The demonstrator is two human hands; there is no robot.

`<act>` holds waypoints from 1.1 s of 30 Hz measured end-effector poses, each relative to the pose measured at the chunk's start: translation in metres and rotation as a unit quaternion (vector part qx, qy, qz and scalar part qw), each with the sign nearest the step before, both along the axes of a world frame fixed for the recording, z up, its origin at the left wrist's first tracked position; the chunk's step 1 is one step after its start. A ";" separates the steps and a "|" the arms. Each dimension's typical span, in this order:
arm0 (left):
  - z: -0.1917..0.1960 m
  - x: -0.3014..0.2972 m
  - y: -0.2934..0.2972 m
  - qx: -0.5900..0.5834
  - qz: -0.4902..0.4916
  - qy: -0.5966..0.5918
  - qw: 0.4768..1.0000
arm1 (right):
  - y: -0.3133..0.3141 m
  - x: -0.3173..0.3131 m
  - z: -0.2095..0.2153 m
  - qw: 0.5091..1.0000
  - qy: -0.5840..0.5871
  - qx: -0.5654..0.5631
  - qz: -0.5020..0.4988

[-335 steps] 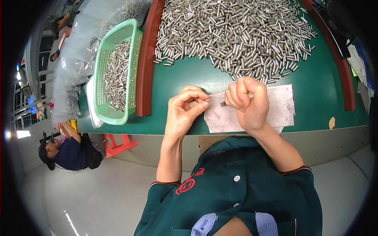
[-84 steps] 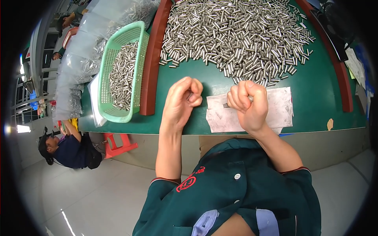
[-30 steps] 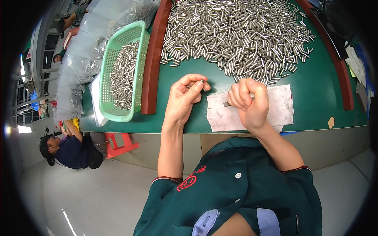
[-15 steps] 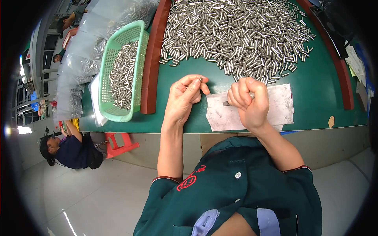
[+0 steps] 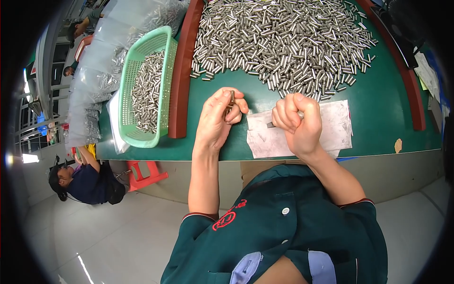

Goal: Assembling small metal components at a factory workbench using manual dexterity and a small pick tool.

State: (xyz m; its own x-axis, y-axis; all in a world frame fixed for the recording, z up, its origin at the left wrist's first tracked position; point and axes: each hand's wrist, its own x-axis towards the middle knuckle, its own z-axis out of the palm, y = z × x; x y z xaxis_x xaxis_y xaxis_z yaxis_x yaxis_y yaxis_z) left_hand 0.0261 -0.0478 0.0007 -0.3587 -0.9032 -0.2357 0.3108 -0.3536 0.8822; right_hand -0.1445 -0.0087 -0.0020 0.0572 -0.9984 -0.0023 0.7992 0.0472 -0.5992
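Observation:
Raised over the green table, my left hand (image 5: 218, 116) pinches a small metal pin (image 5: 232, 97) between thumb and fingers, the pin standing roughly upright. My right hand (image 5: 300, 120) is closed in a fist around a slim tool (image 5: 270, 125); only its flat grey tip shows at the left of the fist, so its kind stays hidden. Under that fist lies a smudged whitish cloth or paper (image 5: 331, 128). Beyond both hands spreads a large heap of shiny metal pins (image 5: 283, 47).
Left of a red-brown rail (image 5: 180, 75) stands a light green basket (image 5: 125, 94) holding more pins. Clear bags of parts (image 5: 99, 71) line the far left. Another rail (image 5: 402, 71) bounds the right side. A person (image 5: 85, 180) sits near a red stool (image 5: 146, 175) at lower left.
My left hand has shifted slightly left and turned the pin, which now shows its length instead of mostly its end. My right hand has hardly moved.

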 end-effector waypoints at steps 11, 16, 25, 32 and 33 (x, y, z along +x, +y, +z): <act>0.020 -0.029 0.048 -0.293 -0.106 -0.464 0.829 | -0.001 -0.002 -0.002 1.000 0.022 0.001 0.001; 0.017 -0.029 0.054 -0.287 -0.094 -0.537 0.787 | -0.001 -0.004 -0.003 1.000 0.001 0.009 0.011; 0.007 -0.028 0.054 -0.322 -0.039 -0.519 0.791 | 0.001 -0.007 -0.005 1.000 -0.019 -0.007 -0.012; 0.005 -0.029 0.052 -0.334 -0.036 -0.510 0.792 | 0.002 -0.007 -0.004 1.000 -0.014 -0.012 -0.008; 0.005 -0.029 0.052 -0.331 -0.037 -0.509 0.794 | 0.002 -0.007 -0.005 1.000 -0.011 -0.012 -0.008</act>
